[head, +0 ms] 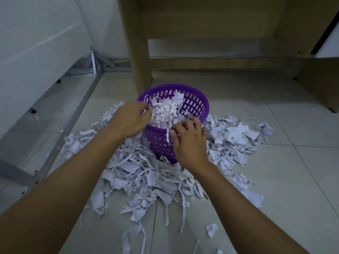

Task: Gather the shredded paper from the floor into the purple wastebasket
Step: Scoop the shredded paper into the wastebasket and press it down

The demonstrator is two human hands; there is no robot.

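I was crouched over the purple wastebasket [192, 107], which stood upright on the tiled floor [275, 180] just in front of a wooden desk leg [139, 52]. It was already holding a loose heap of strips, up to about the rim. The shredded paper [146, 180] was lying all around its base, the thickest part between me and the basket, with more on the right side and some single strips nearer to me.

My left hand [128, 120] was at the left rim, its fingers curled down over the paper inside; I cannot tell if they were pinching something, because the fingertips were hidden in the strips. My right hand [190, 142] was on the near rim with bent fingers resting on the plastic, and one strip was hanging beside my thumb.

I judged the paper to be very light, soft and springy. It would not break, but it would slip out from a small pinch and puff up again in the basket. So the better way seemed to be to scoop from under the heap with both hands together, then press the load down. The basket looked light also and could tip easily.
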